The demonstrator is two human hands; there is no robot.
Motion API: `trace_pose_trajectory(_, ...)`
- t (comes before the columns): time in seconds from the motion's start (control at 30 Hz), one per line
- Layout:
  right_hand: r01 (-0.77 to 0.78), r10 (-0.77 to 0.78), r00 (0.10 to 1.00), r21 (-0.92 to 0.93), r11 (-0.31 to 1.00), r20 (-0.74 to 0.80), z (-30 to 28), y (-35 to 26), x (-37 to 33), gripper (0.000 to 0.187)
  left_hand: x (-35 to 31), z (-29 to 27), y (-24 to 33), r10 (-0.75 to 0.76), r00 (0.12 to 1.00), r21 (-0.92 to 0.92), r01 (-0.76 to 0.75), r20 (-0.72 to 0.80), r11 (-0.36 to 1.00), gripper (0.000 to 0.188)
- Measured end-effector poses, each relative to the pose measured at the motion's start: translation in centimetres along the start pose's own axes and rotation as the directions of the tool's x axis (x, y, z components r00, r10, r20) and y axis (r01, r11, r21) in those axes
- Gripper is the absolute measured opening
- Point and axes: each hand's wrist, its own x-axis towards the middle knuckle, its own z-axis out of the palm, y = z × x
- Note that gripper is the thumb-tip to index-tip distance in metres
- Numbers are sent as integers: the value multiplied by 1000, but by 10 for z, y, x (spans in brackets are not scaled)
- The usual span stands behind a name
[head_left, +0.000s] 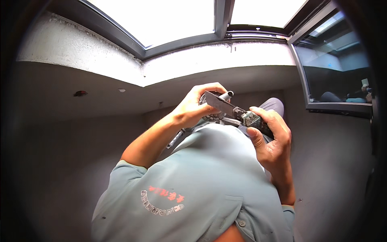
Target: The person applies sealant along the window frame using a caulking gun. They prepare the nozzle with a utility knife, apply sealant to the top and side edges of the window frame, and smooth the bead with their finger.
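Note:
My left hand [192, 107] is closed around a round, dark, mottled object [213, 117] in front of my body. A short grey metal tube [227, 96] with an open end sticks out beside its fingers. Most of the round object is hidden, so its kind cannot be made out. My right hand [276, 137] grips a scraper [250, 119] by its dark, crusted handle. The scraper's flat grey blade [219, 103] points left and reaches across the left hand's fingers and the round object; I cannot tell whether it touches them.
Ahead is a bright window with a dark frame [219, 24] above a pale sill [217, 56]. An open glass sash [336, 72] juts in at the right. Grey wall [133, 92] runs below the sill, with a small reddish-dark spot [80, 93]. A metal rod end [175, 139] shows under my left forearm.

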Motion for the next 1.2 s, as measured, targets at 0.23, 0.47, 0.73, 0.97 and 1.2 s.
trace_pose_trajectory(0.23,40,-45,999,-228,973,-16,4,-4,-4,43,-13,-2,-8,-47,998,119,53,-53,991,61)
trace_pose_trajectory(0.47,65,-70,998,-236,970,-11,14,-6,-6,44,-30,-3,-16,-111,990,41,115,-92,993,57)
trace_pose_trajectory(0.73,18,-8,999,-245,969,42,18,-11,-8,43,-41,-1,-28,-53,989,14,55,-139,998,65)
trace_pose_trajectory(0.97,34,-30,999,-247,969,20,25,-12,-7,42,-47,0,-33,-19,983,30,25,-181,999,48)
trace_pose_trajectory(1.2,18,-18,1000,-217,976,2,32,-12,-8,40,-49,2,-30,-23,978,54,35,-207,998,49)
